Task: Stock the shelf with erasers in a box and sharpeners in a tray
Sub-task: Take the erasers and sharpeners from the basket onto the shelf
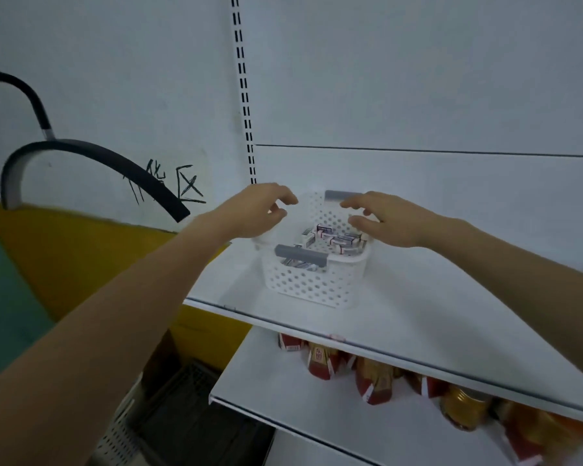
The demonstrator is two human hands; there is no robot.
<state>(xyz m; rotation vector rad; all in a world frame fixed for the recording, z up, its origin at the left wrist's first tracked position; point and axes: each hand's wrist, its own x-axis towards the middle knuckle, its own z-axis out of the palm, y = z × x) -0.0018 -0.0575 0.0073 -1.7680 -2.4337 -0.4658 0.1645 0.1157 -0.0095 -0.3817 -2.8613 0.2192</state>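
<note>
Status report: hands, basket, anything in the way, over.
Left hand and right hand open, at the basket sides. Basket holds erasers, sits on shelf. Nothing blocking.

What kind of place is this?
Probably a shop: a white shelf hung on a slotted upright, a basket of small boxed goods on it, and red and gold packets lined up on the lower shelf.

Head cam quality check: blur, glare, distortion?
Head view: flat, even light with no hard glare; the wide angle slightly bows the slotted upright; the packets on the lower shelf are blurred; the basket, left hand and right hand are a little soft.
</note>
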